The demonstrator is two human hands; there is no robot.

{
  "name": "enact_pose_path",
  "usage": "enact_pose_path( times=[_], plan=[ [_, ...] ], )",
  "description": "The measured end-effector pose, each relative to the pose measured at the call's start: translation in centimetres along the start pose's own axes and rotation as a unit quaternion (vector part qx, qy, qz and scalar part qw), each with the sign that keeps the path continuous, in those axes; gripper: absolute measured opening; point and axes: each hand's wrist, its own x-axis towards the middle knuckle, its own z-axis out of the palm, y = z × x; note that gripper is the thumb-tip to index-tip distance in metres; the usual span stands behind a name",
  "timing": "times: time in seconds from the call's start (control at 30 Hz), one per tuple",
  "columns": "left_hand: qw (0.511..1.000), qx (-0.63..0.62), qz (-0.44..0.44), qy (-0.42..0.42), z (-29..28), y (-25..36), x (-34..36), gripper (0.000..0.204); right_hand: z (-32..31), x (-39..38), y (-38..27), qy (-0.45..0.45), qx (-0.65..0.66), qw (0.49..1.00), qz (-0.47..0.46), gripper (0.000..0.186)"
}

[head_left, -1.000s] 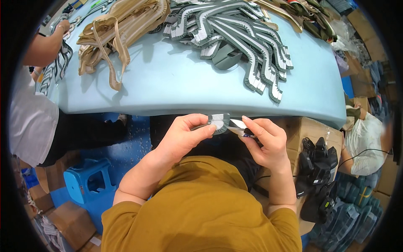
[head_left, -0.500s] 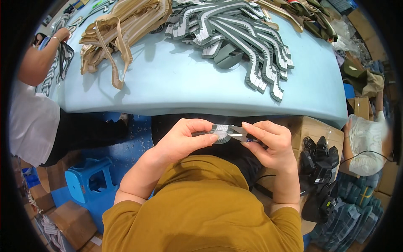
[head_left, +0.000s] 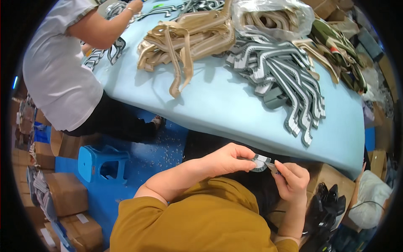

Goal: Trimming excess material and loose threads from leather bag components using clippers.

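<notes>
At the left, a person in a white short-sleeved shirt (head_left: 63,80) is standing beside a bright blue plastic stool (head_left: 89,163). Long, folded tan strips (head_left: 191,40) are lying on the far side of the smooth pale blue counter (head_left: 218,105). Nearer, the bare left hand (head_left: 233,160) is pinching a small, curved grey-and-white piece (head_left: 260,163) between thumb and fingers, just off the counter's near edge. Beside it, the bare right hand's (head_left: 292,180) grip is pinching a small metal-bladed cutter (head_left: 272,167), partly covered; whether its tip is touching the piece, I cannot tell. Working well here probably means keeping the edge taut, the left fingertips clear of the blade, and the strokes short. Farther right, angular grey-and-white strips (head_left: 289,80) are lying heaped.
</notes>
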Motion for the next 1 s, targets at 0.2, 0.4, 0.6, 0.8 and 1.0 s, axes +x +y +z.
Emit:
enact_pose_path(
  times=[0.2, 0.4, 0.6, 0.8, 1.0],
  plan=[
    [0.996, -0.065, 0.027, 0.047, 0.2, -0.8, 0.4, 0.009, 2.5, -1.5, 0.4, 0.153, 0.212, 0.950, 0.168, 0.044],
    [0.985, -0.131, 0.074, 0.083, 1.1, -1.7, 1.5, 0.014, 5.1, -0.2, -1.0, 0.121, 0.484, 0.781, 0.376, 0.017],
    [0.898, 0.193, 0.309, 0.248, 1.5, -2.4, 1.3, 0.016, 4.4, 0.1, -0.6, 0.126, 0.524, 0.768, 0.347, 0.019],
    [0.723, 0.454, 0.473, 0.216, 1.8, -3.7, 2.1, 0.039, 3.3, 0.4, -0.4, 0.055, 0.533, 0.737, 0.411, 0.012],
    [0.997, 0.005, 0.065, 0.047, 0.5, -1.8, 1.2, 0.024, 2.4, -0.4, 0.6, -0.065, 0.466, 0.816, 0.337, 0.012]
  ],
)
